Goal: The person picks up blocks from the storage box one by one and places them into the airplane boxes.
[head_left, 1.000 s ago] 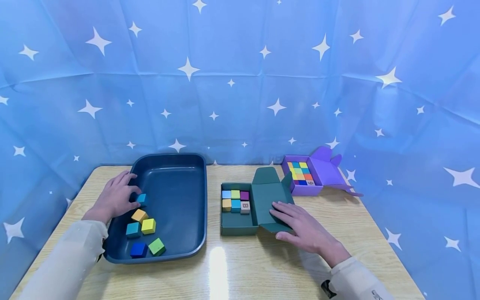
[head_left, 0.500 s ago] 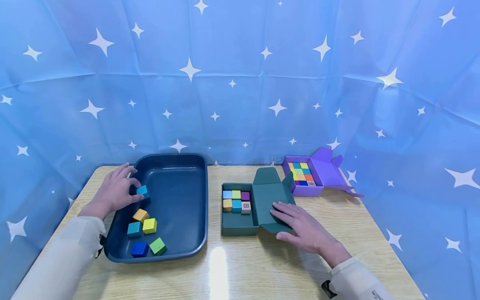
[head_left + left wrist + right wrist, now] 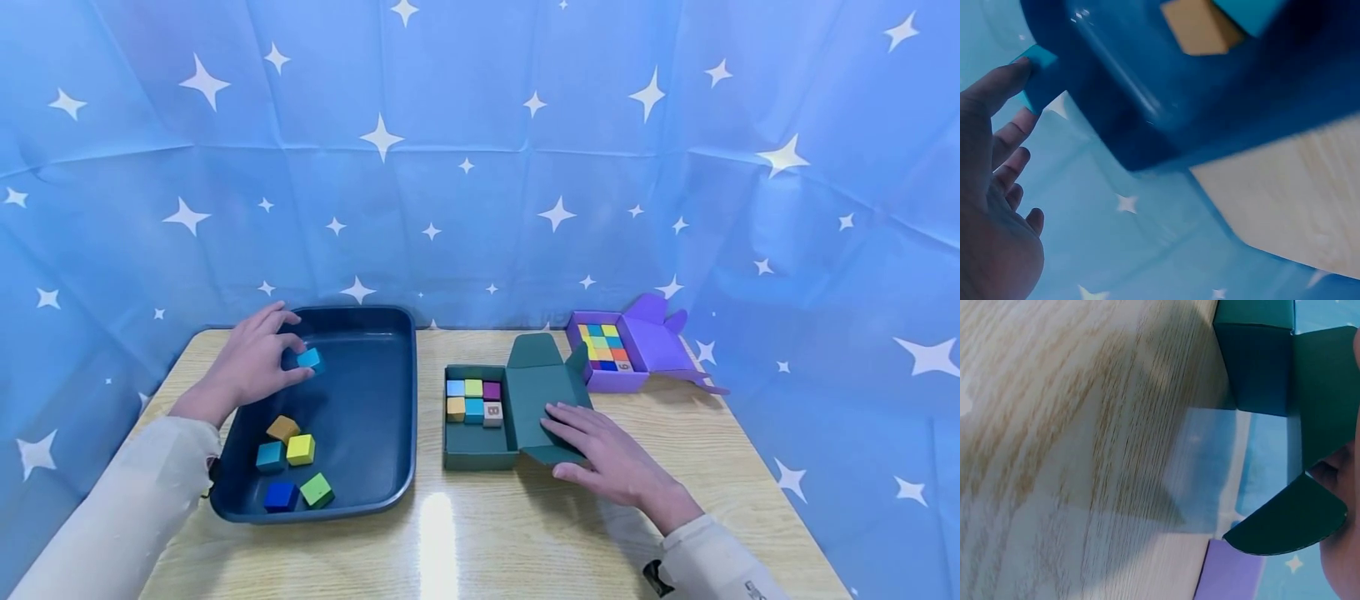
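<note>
My left hand (image 3: 251, 360) pinches a light blue cube (image 3: 311, 360) between thumb and index finger, held over the dark blue tray (image 3: 352, 483). In the left wrist view that cube (image 3: 1041, 75) sits at the fingertips, the other fingers spread apart. Lower in the tray lie an orange cube (image 3: 282, 429), a teal cube (image 3: 271, 457), a yellow cube (image 3: 301, 450), a dark blue cube (image 3: 281, 497) and a green cube (image 3: 317, 491). My right hand (image 3: 607, 454) rests with extended fingers on the opened lid (image 3: 542, 400) of the green box (image 3: 480, 461).
Two rows of coloured cubes fill the back part of the green box, one of them marked B (image 3: 492, 414). Behind it to the right stands an open purple box (image 3: 615, 382) with several cubes. A starry blue cloth (image 3: 480, 192) hangs behind the wooden table (image 3: 495, 542).
The left hand has lifted the light blue cube and carried it right and toward the tray's far side. My right hand stays on the green lid.
</note>
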Demonstrator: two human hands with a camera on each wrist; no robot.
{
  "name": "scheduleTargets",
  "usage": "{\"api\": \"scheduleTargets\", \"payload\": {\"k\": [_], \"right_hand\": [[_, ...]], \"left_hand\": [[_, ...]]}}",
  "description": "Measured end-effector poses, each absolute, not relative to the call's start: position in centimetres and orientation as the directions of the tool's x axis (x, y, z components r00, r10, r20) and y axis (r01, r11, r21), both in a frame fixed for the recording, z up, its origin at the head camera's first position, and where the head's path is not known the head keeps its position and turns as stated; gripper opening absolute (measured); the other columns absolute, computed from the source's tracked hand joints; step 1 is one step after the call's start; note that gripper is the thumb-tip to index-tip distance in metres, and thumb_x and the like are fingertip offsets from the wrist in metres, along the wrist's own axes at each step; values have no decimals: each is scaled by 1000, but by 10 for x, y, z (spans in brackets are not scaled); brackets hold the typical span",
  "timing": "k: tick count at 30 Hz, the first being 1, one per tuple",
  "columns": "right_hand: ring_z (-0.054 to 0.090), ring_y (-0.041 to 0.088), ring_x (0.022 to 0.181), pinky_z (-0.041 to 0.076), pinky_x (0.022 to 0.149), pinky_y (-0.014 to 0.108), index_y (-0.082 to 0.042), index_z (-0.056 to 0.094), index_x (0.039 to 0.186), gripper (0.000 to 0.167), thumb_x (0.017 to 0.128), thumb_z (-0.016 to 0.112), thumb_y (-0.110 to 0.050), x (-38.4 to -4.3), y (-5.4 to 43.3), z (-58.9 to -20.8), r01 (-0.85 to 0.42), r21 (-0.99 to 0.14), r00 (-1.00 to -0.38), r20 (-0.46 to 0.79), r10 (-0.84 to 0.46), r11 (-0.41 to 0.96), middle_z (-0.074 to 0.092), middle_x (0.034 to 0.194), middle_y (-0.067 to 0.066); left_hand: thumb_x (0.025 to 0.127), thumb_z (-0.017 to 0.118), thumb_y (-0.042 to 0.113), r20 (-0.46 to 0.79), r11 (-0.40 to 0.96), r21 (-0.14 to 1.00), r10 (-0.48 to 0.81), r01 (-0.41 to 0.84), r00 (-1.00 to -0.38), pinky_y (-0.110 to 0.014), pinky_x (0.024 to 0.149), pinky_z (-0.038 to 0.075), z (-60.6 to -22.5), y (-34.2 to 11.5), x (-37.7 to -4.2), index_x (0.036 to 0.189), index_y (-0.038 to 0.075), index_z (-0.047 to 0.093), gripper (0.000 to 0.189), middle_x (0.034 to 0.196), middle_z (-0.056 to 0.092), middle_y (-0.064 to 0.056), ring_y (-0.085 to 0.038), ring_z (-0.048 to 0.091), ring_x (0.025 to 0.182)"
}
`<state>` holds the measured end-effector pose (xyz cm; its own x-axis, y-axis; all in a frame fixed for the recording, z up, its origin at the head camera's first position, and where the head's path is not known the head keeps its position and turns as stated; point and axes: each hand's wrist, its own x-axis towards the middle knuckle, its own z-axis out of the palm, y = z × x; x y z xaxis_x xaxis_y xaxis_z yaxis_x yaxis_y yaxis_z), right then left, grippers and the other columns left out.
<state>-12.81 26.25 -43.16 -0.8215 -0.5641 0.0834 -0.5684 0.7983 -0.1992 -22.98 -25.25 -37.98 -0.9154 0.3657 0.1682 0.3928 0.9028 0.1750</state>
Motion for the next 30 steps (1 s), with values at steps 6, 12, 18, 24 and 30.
{"api": "scheduleTargets", "payload": {"k": [6,12,18,24,30], "right_hand": [[37,26,145,35,115,53,-19,44,148,66,90,64,-46,-128,263,-433,-567,-202,-822,82,-563,799,39,156,1],[37,26,145,35,115,53,-19,44,148,66,90,64,-45,-128,263,-434,-571,-204,-819,89,-566,795,39,156,1],[37,26,145,35,114,53,-18,44,147,66,90,64,-44,-127,263,-433,-574,-210,-818,95,-567,792,39,156,2],[37,26,145,35,115,53,-19,44,148,66,91,63,-46,-128,263,-434,-573,-210,-819,92,-567,792,39,156,2],[37,26,145,35,115,53,-19,44,148,66,91,62,-47,-128,264,-433,-568,-212,-821,88,-563,795,39,156,1]], "left_hand": [[81,78,35,177,881,171,412,441,-894,-67,115,16,-367,-223,-228,95,8,74,30,142,46,-19,-42,18,146],[79,78,39,193,848,123,489,515,-851,-61,118,20,-362,-188,-226,94,12,75,31,142,49,-14,-37,21,147],[78,79,43,183,805,77,568,588,-803,-57,120,21,-358,-152,-221,95,16,75,32,142,50,-10,-34,22,148],[78,78,46,156,749,32,650,661,-744,-54,121,22,-358,-120,-218,94,17,74,33,140,53,-8,-32,26,148],[80,76,46,109,711,50,694,702,-711,-51,122,22,-362,-92,-218,96,18,74,33,141,53,-6,-29,26,148]]}}
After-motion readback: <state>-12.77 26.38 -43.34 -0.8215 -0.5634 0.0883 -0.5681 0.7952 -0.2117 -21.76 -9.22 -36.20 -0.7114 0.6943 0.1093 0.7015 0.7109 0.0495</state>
